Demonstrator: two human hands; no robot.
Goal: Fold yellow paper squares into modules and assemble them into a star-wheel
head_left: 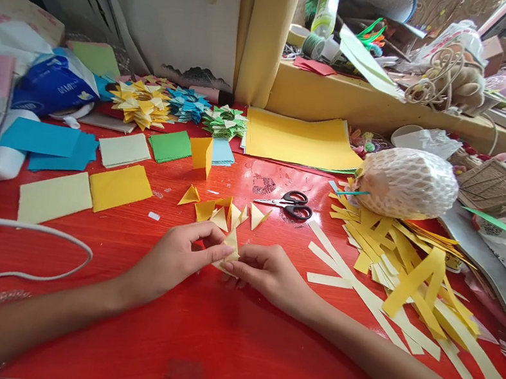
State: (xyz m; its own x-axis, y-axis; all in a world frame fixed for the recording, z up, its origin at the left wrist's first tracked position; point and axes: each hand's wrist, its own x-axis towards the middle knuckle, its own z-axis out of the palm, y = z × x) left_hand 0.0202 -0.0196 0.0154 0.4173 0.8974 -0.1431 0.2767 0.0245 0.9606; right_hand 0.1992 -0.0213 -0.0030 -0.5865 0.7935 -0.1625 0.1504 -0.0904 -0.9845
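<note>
1. i set my clock on the paper (233, 238), with 12 at the far side of the red table (206, 344). it is a small, pale, folded slip at the centre, between both sets of fingertips.
2. the left hand (186, 248) lies at 8 o'clock. i see its thumb and forefinger pinched narrow on the paper's left side.
3. the right hand (274, 278) lies at 4 o'clock, its thumb over the paper's lower part and its fingers curled close behind; it holds the paper too.
4. the relation i judge to count most: the paper's long axis seems to run 12 to 6, its pointed tip showing at 12 and its lower end partly hidden by the thumbs. neither hand is nearer; both touch it. whether the paper meets the table, i cannot tell.
5. just beyond the fingers, from 10 to 1 o'clock, i have a loose row of folded pieces (204, 209), yellow and pale.
6. the scissors (285, 205) lie between 1 and 2, near the right hand but apart from it, handles pointing to the right.
7. farther out i see cut strips (412, 286) heaped around 3, a yellow stack (120, 187) between 9 and 10, and a bent yellow card (201, 154) standing at 11.
</note>
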